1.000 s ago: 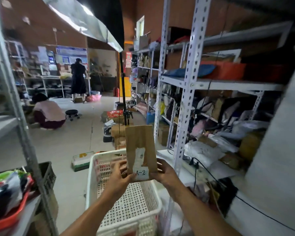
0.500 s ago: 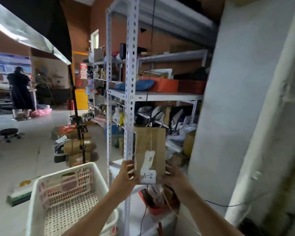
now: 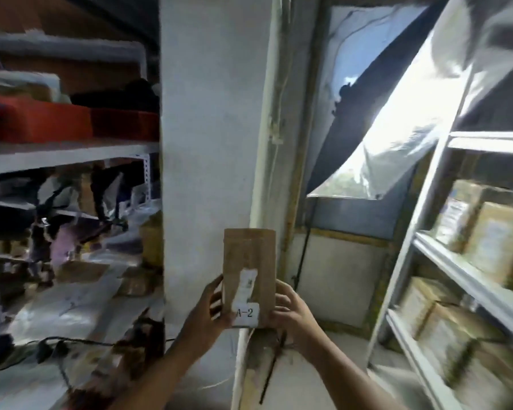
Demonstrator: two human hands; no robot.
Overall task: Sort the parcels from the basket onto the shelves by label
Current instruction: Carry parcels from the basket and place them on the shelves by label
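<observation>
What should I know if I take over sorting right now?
Left hand and right hand: both grip the lower edges of one brown parcel, held upright.
Its white label reads A-2.
Shelves with boxes stand to the right, cluttered shelves to the left.
Done: parcel picked up, label read.
Left: find the A-2 shelf and place it. The basket is out of view.

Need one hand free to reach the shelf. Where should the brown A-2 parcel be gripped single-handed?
The parcel is flat, tall and upright, its label facing the camera. The left hand and right hand pinch its lower side edges. One hand likely holds best from a side, mid-height, thumb on the front beside the A-2 label, fingers behind, leaving the label readable.
</observation>
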